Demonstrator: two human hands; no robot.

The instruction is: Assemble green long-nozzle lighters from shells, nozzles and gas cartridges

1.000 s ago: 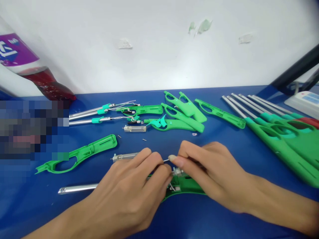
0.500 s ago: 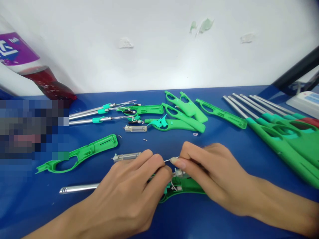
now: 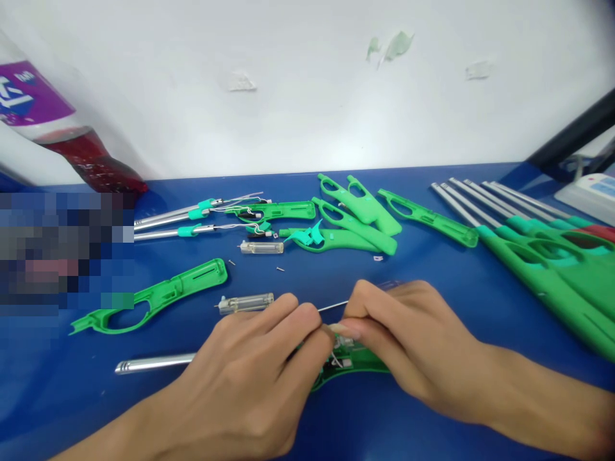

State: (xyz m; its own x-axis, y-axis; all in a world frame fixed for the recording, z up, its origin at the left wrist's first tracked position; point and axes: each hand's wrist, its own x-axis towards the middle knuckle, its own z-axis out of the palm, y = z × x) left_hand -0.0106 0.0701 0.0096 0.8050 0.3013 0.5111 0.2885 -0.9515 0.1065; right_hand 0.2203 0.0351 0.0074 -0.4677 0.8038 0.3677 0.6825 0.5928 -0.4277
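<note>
A green lighter shell (image 3: 355, 366) with small parts and a white wire in it lies under both hands, and a silver tube (image 3: 156, 363) sticks out to the left. My left hand (image 3: 269, 371) has its fingers closed over the shell's left part; what they pinch is hidden. My right hand (image 3: 408, 339) is closed, thumb and fingertips together over the shell, close to the left fingertips. A thin metal rod (image 3: 332, 307) runs between the two hands. Just beyond my left hand lies a clear fuel cartridge (image 3: 246, 303).
An empty green shell half (image 3: 177, 286) lies left. Behind are wired silver tubes (image 3: 166, 234), another cartridge (image 3: 262, 247) and green shells (image 3: 355, 242). Assembled lighters (image 3: 533, 266) lie right. A bottle (image 3: 81, 141) is at the back left, before a white wall (image 3: 307, 77).
My right thumb and fingertips have moved slightly down toward the shell and my left fingertips. More of the thin rod and the near cartridge now shows.
</note>
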